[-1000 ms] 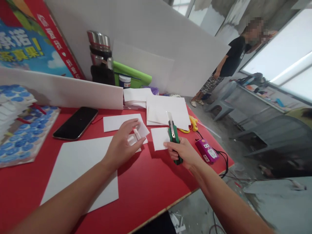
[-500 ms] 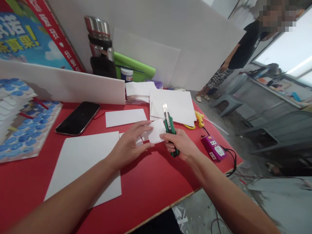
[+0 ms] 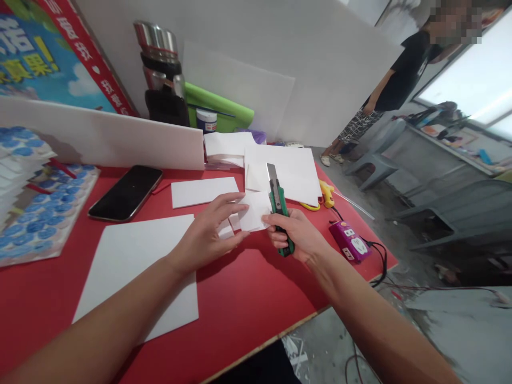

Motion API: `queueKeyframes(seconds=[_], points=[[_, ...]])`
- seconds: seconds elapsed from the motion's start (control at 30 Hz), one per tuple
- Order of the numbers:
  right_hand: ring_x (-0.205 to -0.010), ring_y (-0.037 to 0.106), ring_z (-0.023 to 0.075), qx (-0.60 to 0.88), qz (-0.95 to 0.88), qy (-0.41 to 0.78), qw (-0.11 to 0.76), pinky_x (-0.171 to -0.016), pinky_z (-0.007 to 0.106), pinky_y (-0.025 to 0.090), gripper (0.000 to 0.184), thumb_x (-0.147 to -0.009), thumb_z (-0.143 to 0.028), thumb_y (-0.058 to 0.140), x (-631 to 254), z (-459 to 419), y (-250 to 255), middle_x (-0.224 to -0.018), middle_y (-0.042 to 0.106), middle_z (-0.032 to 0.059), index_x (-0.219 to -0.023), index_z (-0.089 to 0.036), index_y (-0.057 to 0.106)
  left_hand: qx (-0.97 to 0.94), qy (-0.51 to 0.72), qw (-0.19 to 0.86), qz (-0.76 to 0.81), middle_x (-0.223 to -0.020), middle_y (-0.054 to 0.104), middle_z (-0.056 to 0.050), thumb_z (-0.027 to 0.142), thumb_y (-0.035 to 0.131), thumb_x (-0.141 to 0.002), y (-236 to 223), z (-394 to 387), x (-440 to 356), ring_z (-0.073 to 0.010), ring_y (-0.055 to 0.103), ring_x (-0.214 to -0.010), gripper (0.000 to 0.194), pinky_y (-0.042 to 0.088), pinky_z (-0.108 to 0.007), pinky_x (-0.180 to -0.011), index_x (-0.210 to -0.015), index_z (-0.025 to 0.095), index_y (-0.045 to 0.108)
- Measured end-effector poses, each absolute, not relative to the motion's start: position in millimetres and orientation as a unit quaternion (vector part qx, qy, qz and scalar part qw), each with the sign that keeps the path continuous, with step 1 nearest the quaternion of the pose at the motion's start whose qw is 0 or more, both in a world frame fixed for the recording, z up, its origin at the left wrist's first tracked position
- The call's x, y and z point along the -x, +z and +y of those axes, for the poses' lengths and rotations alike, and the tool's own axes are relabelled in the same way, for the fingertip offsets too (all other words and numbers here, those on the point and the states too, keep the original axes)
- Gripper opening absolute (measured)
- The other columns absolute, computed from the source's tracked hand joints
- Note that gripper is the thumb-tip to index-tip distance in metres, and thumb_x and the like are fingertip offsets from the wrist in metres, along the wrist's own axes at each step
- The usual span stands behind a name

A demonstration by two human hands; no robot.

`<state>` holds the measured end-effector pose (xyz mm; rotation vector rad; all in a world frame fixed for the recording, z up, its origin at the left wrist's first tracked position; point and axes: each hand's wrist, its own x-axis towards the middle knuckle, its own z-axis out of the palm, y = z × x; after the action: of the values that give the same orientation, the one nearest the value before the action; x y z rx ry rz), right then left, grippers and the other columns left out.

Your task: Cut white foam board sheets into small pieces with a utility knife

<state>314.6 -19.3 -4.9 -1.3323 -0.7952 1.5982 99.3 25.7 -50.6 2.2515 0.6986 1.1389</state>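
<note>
My right hand (image 3: 294,232) is closed around a green utility knife (image 3: 279,205), whose blade is out and points up and away from me. Its thumb tip meets the right edge of a small white board piece (image 3: 255,210). On the left side of that piece, my left hand (image 3: 208,229) grips it with thumb at the near edge and fingers at the far edge. Another small white scrap (image 3: 225,229) shows partly behind the left fingers. Below my left forearm a large white sheet (image 3: 132,266) lies on the red table (image 3: 248,298).
Beyond my hands lie a white strip (image 3: 204,192) and stacked white boards (image 3: 296,170). A phone (image 3: 126,193) is at left. To the right are a yellow glue gun (image 3: 327,193) and a purple power box (image 3: 350,241) with cords. A person (image 3: 408,69) stands at the far right.
The white piece and my left hand have shifted slightly left and away from me. The knife has turned a little in my right hand, so its blade looks darker.
</note>
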Motion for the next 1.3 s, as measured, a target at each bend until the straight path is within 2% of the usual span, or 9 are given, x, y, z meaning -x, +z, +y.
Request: queueKeyframes(seconds=[0.13,0.57,0.7,0.8,0.87,0.93,1.07,1.2,1.3], points=[[-0.043,0.029,0.0021,0.538,-0.335,0.636,0.44,-0.038,0.019,0.022,0.038,-0.065,-0.033,0.088,-317.4,-20.0,-4.0,-0.056,0.048,-0.0064,-0.064,-0.018,0.053,-0.84,0.426,0.241,0.236,-0.148,0.057,-0.012,0.027,0.07,-0.094,-47.0,25.8,-98.5,-0.0286,0.055,-0.138,0.042,0.048,-0.051,-0.115,-0.134,0.029,0.06],[-0.044,0.028,0.0011,0.524,-0.308,0.671,0.424,-0.038,0.017,0.021,0.038,-0.066,-0.029,0.089,-323.3,-18.9,-5.5,-0.057,0.047,-0.0068,-0.062,-0.017,0.053,-0.84,0.436,0.228,0.228,-0.145,0.056,-0.014,0.024,0.074,-0.092,-44.0,22.4,-101.7,-0.0286,0.059,-0.132,0.041,0.052,-0.049,-0.11,-0.131,0.028,0.063],[-0.045,0.025,0.0013,0.508,-0.294,0.69,0.423,-0.039,0.016,0.022,0.045,-0.062,-0.031,0.095,-321.3,-18.0,-14.4,-0.055,0.038,-0.0107,-0.066,-0.018,0.052,-0.843,0.438,0.215,0.227,-0.143,0.056,-0.015,0.022,0.072,-0.092,-44.5,19.4,-102.9,-0.0265,0.063,-0.123,0.039,0.057,-0.046,-0.101,-0.13,0.026,0.064],[-0.046,0.02,0.0007,0.493,-0.287,0.702,0.427,-0.038,0.014,0.022,0.048,-0.06,-0.026,0.098,-321.9,-17.2,-20.3,-0.055,0.034,-0.013,-0.069,-0.018,0.052,-0.843,0.432,0.226,0.228,-0.142,0.057,-0.015,0.024,0.073,-0.092,-44.2,18.2,-103.1,-0.028,0.062,-0.124,0.038,0.057,-0.047,-0.099,-0.129,0.027,0.065],[-0.045,0.018,0.0,0.478,-0.273,0.724,0.416,-0.037,0.012,0.022,0.048,-0.059,-0.023,0.099,-325.0,-15.5,-23.2,-0.054,0.035,-0.0135,-0.069,-0.017,0.052,-0.827,0.435,0.266,0.236,-0.14,0.058,-0.014,0.027,0.079,-0.088,-42.9,18.0,-103.2,-0.0285,0.062,-0.123,0.04,0.058,-0.047,-0.099,-0.126,0.027,0.068],[-0.045,0.016,-0.0006,0.448,-0.258,0.759,0.397,-0.036,0.01,0.022,0.046,-0.061,-0.022,0.098,-329.5,-13.2,-25.7,-0.052,0.036,-0.0136,-0.07,-0.016,0.054,-0.782,0.452,0.36,0.236,-0.139,0.059,-0.012,0.029,0.084,-0.083,-40.5,18.4,-103.5,-0.0256,0.066,-0.113,0.044,0.059,-0.045,-0.096,-0.125,0.028,0.07],[-0.043,0.016,-0.001,0.383,-0.242,0.81,0.372,-0.035,0.009,0.025,0.039,-0.068,-0.021,0.095,-335.1,-9.4,-30.3,-0.052,0.039,-0.0127,-0.074,-0.014,0.057,-0.636,0.47,0.564,0.238,-0.133,0.062,-0.008,0.03,0.075,-0.091,-36.3,20.5,-105.0,-0.0183,0.069,-0.098,0.032,0.062,-0.037,-0.089,-0.123,0.029,0.075],[-0.042,0.02,-0.0014,0.373,-0.234,0.821,0.363,-0.035,0.008,0.027,0.036,-0.07,-0.019,0.094,-332.1,-8.1,-33.6,-0.054,0.043,-0.0117,-0.077,-0.013,0.059,-0.565,0.475,0.617,0.274,-0.121,0.066,-0.005,0.031,0.076,-0.09,-37.0,22.7,-106.0,-0.0124,0.068,-0.08,0.023,0.062,-0.034,-0.082,-0.112,0.027,0.08],[-0.042,0.021,-0.0019,0.376,-0.229,0.822,0.362,-0.036,0.007,0.028,0.036,-0.07,-0.018,0.094,-329.5,-7.1,-33.1,-0.056,0.044,-0.0115,-0.076,-0.013,0.059,-0.543,0.483,0.622,0.291,-0.12,0.067,-0.004,0.031,0.079,-0.086,-39.5,24.3,-105.2,-0.0121,0.067,-0.077,0.022,0.062,-0.033,-0.078,-0.107,0.025,0.08]])
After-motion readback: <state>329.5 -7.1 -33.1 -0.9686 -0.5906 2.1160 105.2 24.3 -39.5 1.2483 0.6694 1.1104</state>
